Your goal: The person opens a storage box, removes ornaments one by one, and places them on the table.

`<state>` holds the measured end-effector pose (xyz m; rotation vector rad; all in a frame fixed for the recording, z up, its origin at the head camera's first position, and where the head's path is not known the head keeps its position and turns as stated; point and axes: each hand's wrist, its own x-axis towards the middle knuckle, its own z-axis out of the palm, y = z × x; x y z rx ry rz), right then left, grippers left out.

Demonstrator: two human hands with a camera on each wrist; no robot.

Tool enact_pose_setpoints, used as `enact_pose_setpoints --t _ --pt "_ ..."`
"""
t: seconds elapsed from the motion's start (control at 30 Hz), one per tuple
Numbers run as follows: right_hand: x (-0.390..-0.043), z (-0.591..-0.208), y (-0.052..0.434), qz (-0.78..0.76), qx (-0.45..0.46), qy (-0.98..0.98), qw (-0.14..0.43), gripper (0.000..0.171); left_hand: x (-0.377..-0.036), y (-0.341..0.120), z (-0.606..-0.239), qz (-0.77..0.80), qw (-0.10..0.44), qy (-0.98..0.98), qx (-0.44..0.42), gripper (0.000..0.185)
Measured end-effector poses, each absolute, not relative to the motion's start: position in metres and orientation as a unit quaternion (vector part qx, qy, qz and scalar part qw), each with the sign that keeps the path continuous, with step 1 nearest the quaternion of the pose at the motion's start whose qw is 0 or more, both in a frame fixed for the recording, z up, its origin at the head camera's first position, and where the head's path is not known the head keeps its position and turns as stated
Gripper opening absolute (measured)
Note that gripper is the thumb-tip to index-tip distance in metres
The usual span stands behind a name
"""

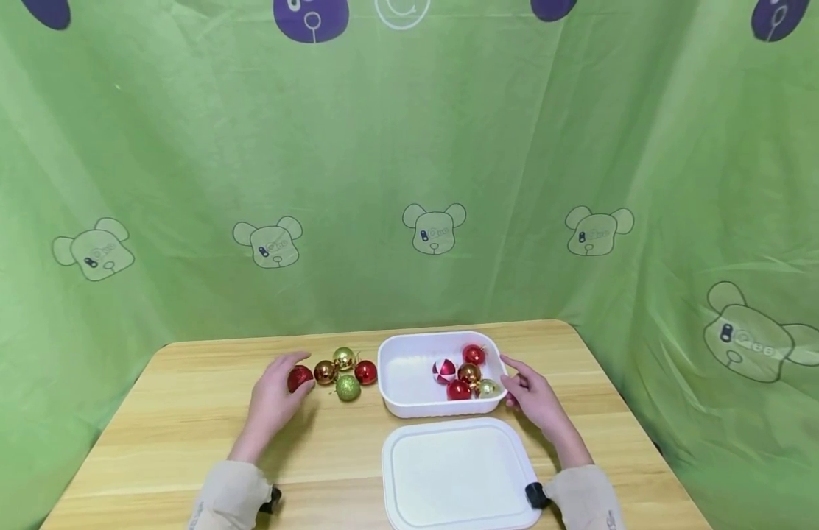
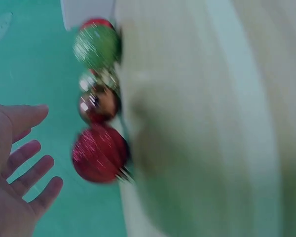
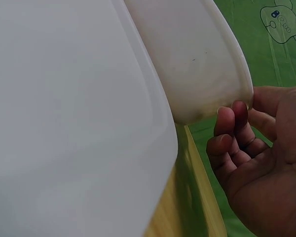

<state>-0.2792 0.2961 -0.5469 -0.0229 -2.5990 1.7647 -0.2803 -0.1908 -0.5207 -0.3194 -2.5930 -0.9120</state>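
My left hand (image 1: 273, 394) is around a glittery red Christmas ball (image 1: 300, 378). The left wrist view shows its fingers spread, with a gap to that red ball (image 2: 99, 154). Just right of it lie a copper ball (image 1: 325, 372), a gold ball (image 1: 344, 358), a glittery green ball (image 1: 348, 388) and a shiny red ball (image 1: 366, 372). My right hand (image 1: 534, 397) holds the right end of a white plastic container (image 1: 409, 408), its fingers curled against the wall and rim (image 3: 250, 89). Several balls sit in the container's right half, including a red-and-white striped ball (image 1: 444, 371).
A white lid (image 1: 459, 475) lies flat on the wooden table (image 1: 336, 471), in front of the container. Green curtains (image 1: 356, 280) with bear prints hang behind the table and at both sides.
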Motion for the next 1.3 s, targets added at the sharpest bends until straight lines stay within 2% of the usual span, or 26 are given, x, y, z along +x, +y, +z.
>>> enact_pose_setpoints --t 0.23,0.43,0.67,1.03,1.3 --pt "-0.281 -0.549 0.296 0.567 -0.003 -0.824 0.004 0.056 -0.279 -0.158 -0.506 -0.331 0.196 -0.910 -0.155 0.056" --pt "-0.278 -0.539 0.293 0.574 -0.004 -0.819 -0.008 0.057 -0.284 -0.124 -0.501 -0.338 0.173 -0.907 -0.182 0.051" --pt "-0.283 -0.548 0.296 0.572 -0.006 -0.820 -0.005 0.056 -0.288 -0.074 -0.499 -0.336 0.150 -0.901 -0.231 0.051" --pt "-0.280 -0.551 0.296 0.560 -0.007 -0.828 0.005 0.055 -0.310 0.000 -0.515 -0.281 0.067 -0.913 -0.289 0.056" --pt "-0.281 -0.549 0.297 0.566 -0.001 -0.825 0.012 0.055 -0.320 0.019 -0.524 -0.210 0.023 -0.934 -0.290 0.059"
